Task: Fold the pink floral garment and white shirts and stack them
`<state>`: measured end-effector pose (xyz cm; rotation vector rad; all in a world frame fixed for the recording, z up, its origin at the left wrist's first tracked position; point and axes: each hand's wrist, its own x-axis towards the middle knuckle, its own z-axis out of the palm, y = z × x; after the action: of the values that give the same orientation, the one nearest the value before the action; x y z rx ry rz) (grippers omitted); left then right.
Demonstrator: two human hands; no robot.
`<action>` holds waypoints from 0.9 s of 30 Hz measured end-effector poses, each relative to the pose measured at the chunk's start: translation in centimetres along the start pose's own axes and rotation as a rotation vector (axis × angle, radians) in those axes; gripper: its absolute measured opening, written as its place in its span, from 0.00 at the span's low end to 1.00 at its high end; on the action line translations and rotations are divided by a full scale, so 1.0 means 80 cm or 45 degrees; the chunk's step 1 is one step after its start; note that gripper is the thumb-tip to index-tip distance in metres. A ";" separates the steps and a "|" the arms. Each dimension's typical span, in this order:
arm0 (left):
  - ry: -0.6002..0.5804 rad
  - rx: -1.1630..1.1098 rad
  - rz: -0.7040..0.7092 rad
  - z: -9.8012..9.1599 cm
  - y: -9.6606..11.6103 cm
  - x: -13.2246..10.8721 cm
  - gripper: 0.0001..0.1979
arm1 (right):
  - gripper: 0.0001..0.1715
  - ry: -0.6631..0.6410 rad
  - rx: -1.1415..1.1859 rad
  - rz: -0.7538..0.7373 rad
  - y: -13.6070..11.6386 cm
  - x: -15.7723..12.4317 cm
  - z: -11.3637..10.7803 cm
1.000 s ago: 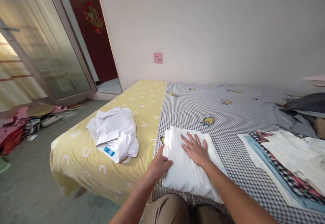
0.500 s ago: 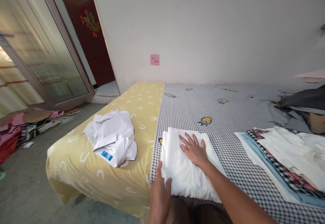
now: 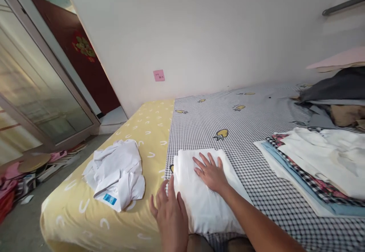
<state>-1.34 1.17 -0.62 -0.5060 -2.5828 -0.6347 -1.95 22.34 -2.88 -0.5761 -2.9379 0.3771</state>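
A folded white garment [image 3: 196,195] lies on the checked half of the bed in front of me. My right hand [image 3: 211,173] rests flat on its upper part with the fingers spread. Beside the garment's left edge is my left hand [image 3: 170,210], fingers apart and holding nothing; whether it touches the cloth I cannot tell. Further left, a crumpled white shirt [image 3: 118,172] with a blue label [image 3: 110,199] lies on the yellow sheet.
To the right is a stack of folded clothes [image 3: 319,172], white, light blue and checked. Behind it sits a dark heap of cloth [image 3: 336,88]. A pink note [image 3: 159,75] sticks to the wall [image 3: 216,27]. Pink and red items [image 3: 17,179] lie on the floor at left.
My left hand has risen a little and moved left, its fingers now spread wider. The right hand stays flat on the garment. The camera view has tilted and turned right.
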 end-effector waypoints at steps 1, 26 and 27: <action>0.024 0.032 0.115 0.002 0.014 0.011 0.27 | 0.33 0.010 0.004 -0.002 0.000 0.000 0.000; -0.406 0.290 0.347 0.121 0.035 0.082 0.28 | 0.32 0.145 0.163 -0.183 0.048 -0.036 -0.014; -0.413 0.285 0.345 0.118 0.037 0.081 0.29 | 0.32 0.167 0.123 -0.117 0.062 -0.043 -0.017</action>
<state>-8.53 9.98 -4.02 -0.9265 -2.7635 -0.1787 3.24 25.75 -3.15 -0.4339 -2.7913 0.4494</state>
